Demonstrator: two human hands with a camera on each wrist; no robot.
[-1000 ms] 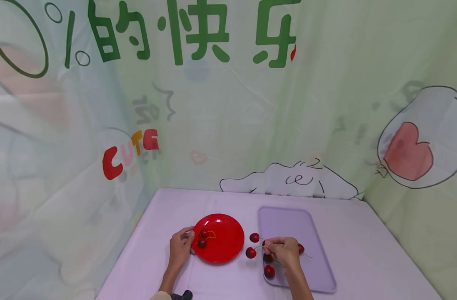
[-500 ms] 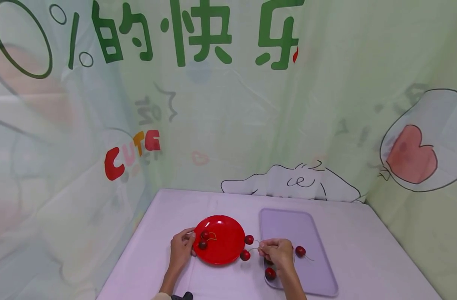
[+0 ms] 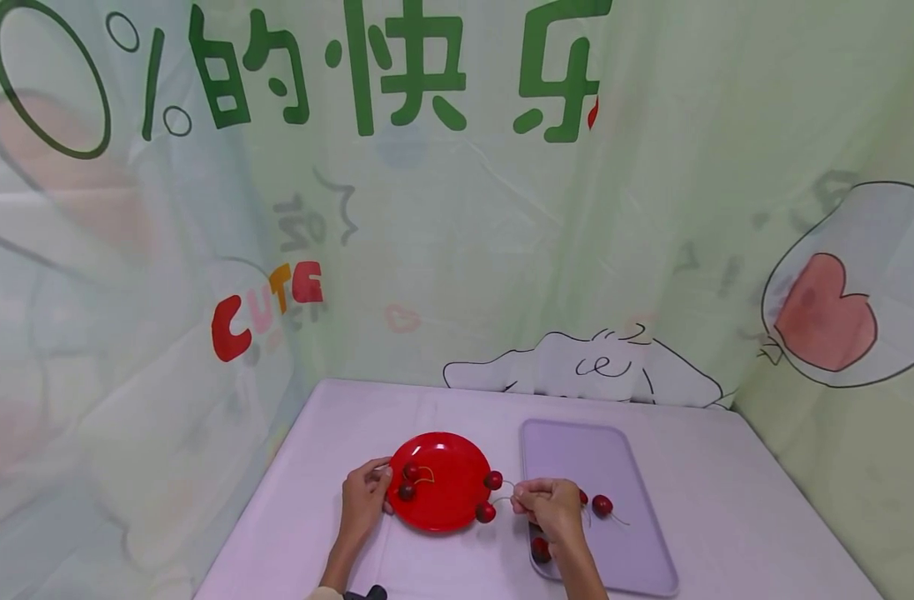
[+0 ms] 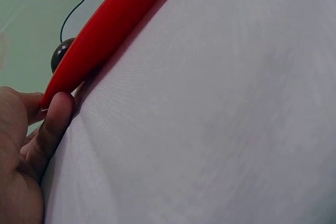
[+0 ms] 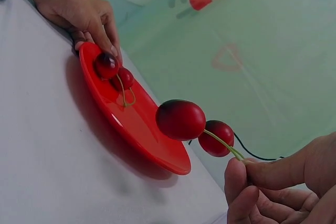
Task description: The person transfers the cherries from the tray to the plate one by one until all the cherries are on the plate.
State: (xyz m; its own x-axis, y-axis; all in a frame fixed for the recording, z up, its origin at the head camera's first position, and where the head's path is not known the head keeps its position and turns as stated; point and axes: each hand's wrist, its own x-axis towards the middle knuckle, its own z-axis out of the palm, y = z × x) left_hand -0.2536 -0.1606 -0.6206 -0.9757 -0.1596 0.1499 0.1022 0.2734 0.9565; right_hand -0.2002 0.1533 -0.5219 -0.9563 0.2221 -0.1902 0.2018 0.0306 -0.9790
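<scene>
My left hand [image 3: 362, 500] grips the left rim of a red plate [image 3: 452, 479]; in the left wrist view, thumb and finger pinch the plate's edge [image 4: 100, 40]. Two dark-red cherries [image 3: 407, 491] joined at their stems lie on the plate's left side. With thumb and fingertips, my right hand [image 3: 554, 507] pinches the stems of another cherry pair [image 3: 486, 512]. That pair hangs at the plate's right rim in the head view. From the right wrist, the held cherries [image 5: 181, 120] appear in front of the plate; whether they touch it I cannot tell.
Right of the plate lies a lilac tray [image 3: 576, 437] holding several cherries [image 3: 602, 505], some partly behind my right hand. A pale cloth covers the table [image 3: 374, 408]. Printed curtains [image 3: 427, 250] stand behind and at both sides.
My right hand has moved left from over the tray's edge, bringing the held cherry pair to the plate's right rim. My left hand keeps its grip on the plate.
</scene>
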